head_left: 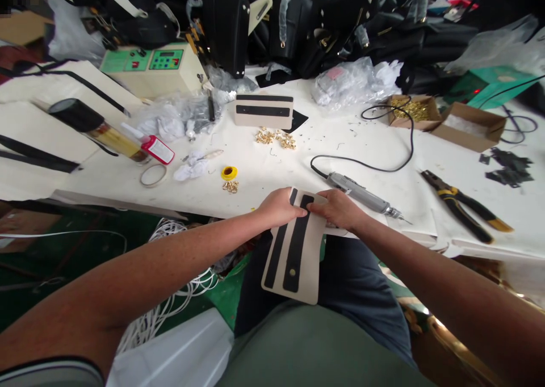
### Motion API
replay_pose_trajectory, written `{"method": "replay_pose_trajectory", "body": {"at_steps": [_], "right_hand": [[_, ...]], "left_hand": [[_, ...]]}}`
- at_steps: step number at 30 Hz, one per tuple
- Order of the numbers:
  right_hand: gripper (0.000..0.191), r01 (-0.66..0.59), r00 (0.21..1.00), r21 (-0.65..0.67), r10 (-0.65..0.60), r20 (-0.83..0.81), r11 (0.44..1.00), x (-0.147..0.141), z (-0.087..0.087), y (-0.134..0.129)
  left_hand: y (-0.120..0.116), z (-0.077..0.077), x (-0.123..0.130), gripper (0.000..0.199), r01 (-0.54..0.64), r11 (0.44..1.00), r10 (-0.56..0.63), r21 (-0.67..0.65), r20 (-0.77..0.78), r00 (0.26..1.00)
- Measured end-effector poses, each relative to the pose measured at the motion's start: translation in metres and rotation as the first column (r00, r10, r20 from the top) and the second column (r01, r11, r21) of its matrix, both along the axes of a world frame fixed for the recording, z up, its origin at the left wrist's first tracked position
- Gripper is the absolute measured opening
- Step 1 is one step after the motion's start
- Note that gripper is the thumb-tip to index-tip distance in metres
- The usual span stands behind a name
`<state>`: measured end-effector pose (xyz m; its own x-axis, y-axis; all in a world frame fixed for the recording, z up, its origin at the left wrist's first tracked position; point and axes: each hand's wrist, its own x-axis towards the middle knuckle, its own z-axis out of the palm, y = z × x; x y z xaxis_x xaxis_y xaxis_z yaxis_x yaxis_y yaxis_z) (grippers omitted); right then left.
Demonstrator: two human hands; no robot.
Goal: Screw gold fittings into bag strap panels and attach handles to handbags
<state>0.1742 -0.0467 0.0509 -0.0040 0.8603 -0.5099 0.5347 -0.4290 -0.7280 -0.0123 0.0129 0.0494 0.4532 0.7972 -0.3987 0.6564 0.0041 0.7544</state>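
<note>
Both hands grip the far end of a beige panel with two black strips, tilted between the table edge and my lap. My left hand is closed on its left edge, thumb pressed on the strips. From the right, my right hand pinches the same end, thumb near the wider strip. A small round metal stud shows on that strip near the close end. Beyond the hands, gold-coloured metal fittings lie before a similar beige panel. A grey corded electric screwdriver rests right of my right hand.
Pliers lie at the right, near a box of gold parts. At left are a red bottle, a glue jar, a yellow ring and a control box. Black bags crowd the back.
</note>
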Motion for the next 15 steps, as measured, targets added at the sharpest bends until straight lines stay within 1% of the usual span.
{"method": "replay_pose_trajectory", "body": {"at_steps": [1, 2, 3, 4, 5, 6, 7, 8, 9, 10, 12, 15], "right_hand": [[0.019, -0.002, 1.0, 0.005, 0.002, 0.03, 1.0, -0.001, 0.0, 0.002], [0.02, -0.003, 0.998, 0.008, 0.003, 0.055, 1.0, -0.002, -0.001, 0.004], [0.021, -0.006, 0.997, 0.01, 0.005, 0.081, 1.0, -0.004, -0.001, 0.005], [0.022, -0.011, 0.995, 0.013, 0.01, 0.102, 1.0, -0.005, -0.001, 0.007], [0.022, -0.017, 0.993, 0.017, 0.015, 0.119, 1.0, -0.006, -0.002, 0.008], [0.022, -0.024, 0.991, 0.021, 0.021, 0.13, 0.999, -0.006, -0.002, 0.009], [0.023, -0.033, 0.99, 0.025, 0.029, 0.137, 0.999, -0.007, -0.002, 0.011], [0.023, -0.042, 0.989, 0.03, 0.037, 0.143, 0.999, -0.007, -0.003, 0.012], [0.025, -0.051, 0.988, 0.035, 0.046, 0.147, 0.998, -0.007, -0.003, 0.013], [0.026, -0.059, 0.987, 0.039, 0.053, 0.15, 0.997, -0.007, -0.004, 0.014], [0.03, -0.068, 0.986, 0.04, 0.061, 0.152, 0.997, -0.006, -0.004, 0.015], [0.029, -0.054, 0.992, 0.006, 0.053, 0.117, 0.999, -0.004, -0.005, 0.014]], "left_hand": [[-0.001, -0.002, -0.002, 0.051, 0.0, 0.997, 0.002, 0.077, -0.028, 1.0], [-0.003, -0.004, -0.005, 0.063, 0.012, 0.983, -0.003, 0.182, -0.05, 0.999], [-0.005, -0.007, -0.007, 0.07, 0.041, 0.951, -0.023, 0.307, -0.063, 0.998], [-0.007, -0.011, -0.01, 0.071, 0.088, 0.896, -0.065, 0.435, -0.069, 0.996], [-0.01, -0.016, -0.013, 0.065, 0.141, 0.825, -0.123, 0.547, -0.07, 0.99], [-0.012, -0.021, -0.015, 0.054, 0.184, 0.758, -0.185, 0.626, -0.064, 0.981], [-0.014, -0.025, -0.016, 0.041, 0.205, 0.717, -0.234, 0.666, -0.048, 0.971], [-0.016, -0.03, -0.016, 0.029, 0.206, 0.703, -0.258, 0.68, -0.027, 0.966], [-0.017, -0.034, -0.016, 0.02, 0.192, 0.711, -0.259, 0.677, -0.003, 0.966], [-0.018, -0.036, -0.015, 0.015, 0.166, 0.731, -0.241, 0.662, 0.023, 0.97], [-0.019, -0.039, -0.012, 0.014, 0.108, 0.772, -0.186, 0.627, 0.061, 0.981], [-0.019, -0.038, -0.009, 0.015, 0.072, 0.798, -0.139, 0.598, 0.067, 0.988]]}}
